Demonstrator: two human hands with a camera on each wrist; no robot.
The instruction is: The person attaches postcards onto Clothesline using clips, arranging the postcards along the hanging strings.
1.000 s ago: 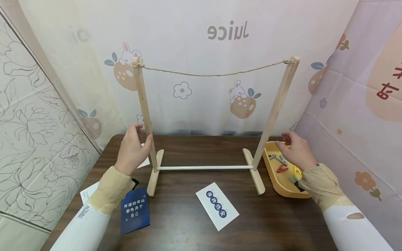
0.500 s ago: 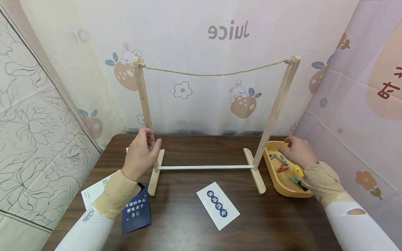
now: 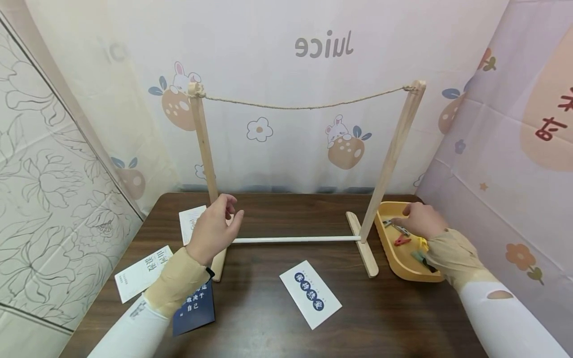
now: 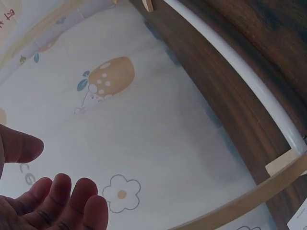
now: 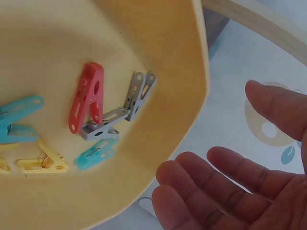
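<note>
My left hand [image 3: 215, 228] hovers in front of the left post of a wooden frame [image 3: 203, 144], holding nothing. In the left wrist view its fingers [image 4: 60, 191] are loosely bent, with the thumb apart. Over a yellow tray [image 3: 405, 259] at the right, my right hand [image 3: 423, 221] hangs with nothing between thumb and fingers. Inside the tray lie a red clothespin [image 5: 88, 98], grey clothespins [image 5: 104, 124], turquoise clothespins [image 5: 96, 153] and a yellow clothespin [image 5: 44, 163]. A twine line [image 3: 304, 107] sags between the tops of the posts, with nothing hanging from it.
A white card with blue circles [image 3: 311, 294] lies at the front middle of the brown table [image 3: 259, 318]. A dark blue card [image 3: 197, 314] and two white cards, one at the far left [image 3: 142, 273], lie around my left arm. A white rod [image 3: 293, 239] joins the frame's feet.
My left hand has moved right and toward me, crossing in front of the left post and uncovering the white cards. The right hand has lowered slightly over the tray.
</note>
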